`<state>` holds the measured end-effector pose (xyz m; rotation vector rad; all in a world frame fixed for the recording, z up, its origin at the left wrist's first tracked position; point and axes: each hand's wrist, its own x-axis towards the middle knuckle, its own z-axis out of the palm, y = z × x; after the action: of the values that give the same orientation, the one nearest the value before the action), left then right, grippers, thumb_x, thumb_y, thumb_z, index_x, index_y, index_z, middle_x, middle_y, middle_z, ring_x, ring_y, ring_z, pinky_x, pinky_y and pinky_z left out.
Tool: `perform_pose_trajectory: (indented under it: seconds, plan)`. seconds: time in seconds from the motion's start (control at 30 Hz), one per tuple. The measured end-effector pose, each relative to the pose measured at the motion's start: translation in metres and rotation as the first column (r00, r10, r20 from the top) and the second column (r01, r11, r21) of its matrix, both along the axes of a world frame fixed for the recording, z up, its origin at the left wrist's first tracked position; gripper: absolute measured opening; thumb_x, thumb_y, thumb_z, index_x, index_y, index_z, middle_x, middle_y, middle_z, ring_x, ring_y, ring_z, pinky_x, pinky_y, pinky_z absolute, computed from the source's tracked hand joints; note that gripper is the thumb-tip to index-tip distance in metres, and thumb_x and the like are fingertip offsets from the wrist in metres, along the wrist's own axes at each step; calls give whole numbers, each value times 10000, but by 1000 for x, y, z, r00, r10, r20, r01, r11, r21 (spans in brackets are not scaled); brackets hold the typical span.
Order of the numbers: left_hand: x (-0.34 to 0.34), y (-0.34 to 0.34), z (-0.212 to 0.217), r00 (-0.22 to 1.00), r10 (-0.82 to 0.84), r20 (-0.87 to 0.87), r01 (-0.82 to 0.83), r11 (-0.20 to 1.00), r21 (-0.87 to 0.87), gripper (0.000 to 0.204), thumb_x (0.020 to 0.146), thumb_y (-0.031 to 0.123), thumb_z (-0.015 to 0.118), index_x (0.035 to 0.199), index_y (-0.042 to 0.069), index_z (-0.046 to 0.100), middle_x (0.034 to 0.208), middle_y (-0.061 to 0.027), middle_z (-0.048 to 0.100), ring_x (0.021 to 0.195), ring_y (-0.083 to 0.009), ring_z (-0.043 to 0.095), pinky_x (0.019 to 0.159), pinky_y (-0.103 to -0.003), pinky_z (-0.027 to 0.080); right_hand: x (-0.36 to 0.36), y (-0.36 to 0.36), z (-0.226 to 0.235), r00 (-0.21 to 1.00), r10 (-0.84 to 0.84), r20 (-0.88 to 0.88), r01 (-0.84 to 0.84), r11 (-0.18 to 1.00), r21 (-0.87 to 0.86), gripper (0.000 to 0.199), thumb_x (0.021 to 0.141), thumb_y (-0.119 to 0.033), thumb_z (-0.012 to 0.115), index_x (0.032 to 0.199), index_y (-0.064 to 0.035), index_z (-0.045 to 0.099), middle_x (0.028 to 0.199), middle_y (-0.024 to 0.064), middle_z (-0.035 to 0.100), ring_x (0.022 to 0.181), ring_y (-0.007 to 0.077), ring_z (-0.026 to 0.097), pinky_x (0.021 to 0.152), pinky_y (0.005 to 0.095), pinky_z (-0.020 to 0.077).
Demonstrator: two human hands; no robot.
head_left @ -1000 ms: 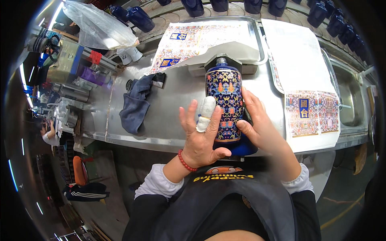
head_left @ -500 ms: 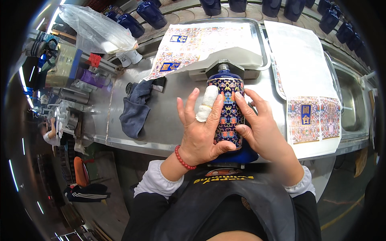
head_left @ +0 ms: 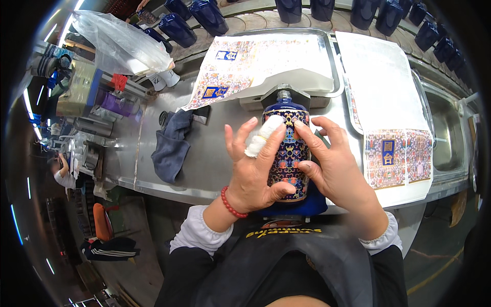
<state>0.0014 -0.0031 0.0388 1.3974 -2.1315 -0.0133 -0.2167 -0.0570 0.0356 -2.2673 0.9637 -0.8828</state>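
Note:
A dark blue glass bottle [head_left: 289,163] lies on its back on the steel table, its neck pointing away from me, with a colourful flower-patterned transfer over its front. My left hand [head_left: 248,176] rests along its left side, fingers spread, with a white-wrapped finger near the upper pattern and the thumb at the lower part. On the other side my right hand [head_left: 337,166] touches the pattern with index fingertip and thumb, the other fingers loosely bent. Behind the neck stands a dark angular bottle rest [head_left: 317,101]. Blue cloth [head_left: 314,203] shows under the bottle's base.
Printed pattern sheets [head_left: 225,69] lie on a tray [head_left: 335,61] beyond the bottle. Another sheet stack [head_left: 381,77] lies at right, beside a steel sink [head_left: 445,133]. A grey-blue rag [head_left: 173,148] is at left. Several blue bottles [head_left: 207,18] stand along the far slatted conveyor [head_left: 245,23].
My right index fingertip has slid slightly left across the upper pattern, towards my left fingertips. The far bottles have shifted right in the view. The bottle in front stays in place.

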Motion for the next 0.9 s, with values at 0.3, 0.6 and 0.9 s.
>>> perform_pose_trajectory:
  seconds: [0.3,0.6,0.9]
  plan:
    - [2,-10,-2,999,7,-41,-8,999,-35,1003,933,807,403,1513,-8,468,1447,-132,574,1425,-391,316,1193,-657,14,-1,-11,0,1000,11,-23,-11,1000,14,646,883,-201,771,1474,-79,541,1417,215,462,1243,393,493,1077,454,437]
    - [-1,-30,13,995,-73,71,77,995,-60,960,945,799,380,1541,50,461,1316,-77,670,1397,-374,324,1196,-651,-26,-16,-26,-9,992,-54,116,54,999,8,640,878,-25,715,1482,-65,508,1387,236,570,1268,347,601,1006,422,512]
    - [9,-37,16,995,-12,99,19,997,-77,913,938,766,440,1512,59,504,1339,-37,661,1332,-315,425,1220,-607,-9,11,-47,17,963,-167,213,200,969,-144,217,884,-5,719,1078,-29,625,947,139,678,806,287,666,714,383,523]
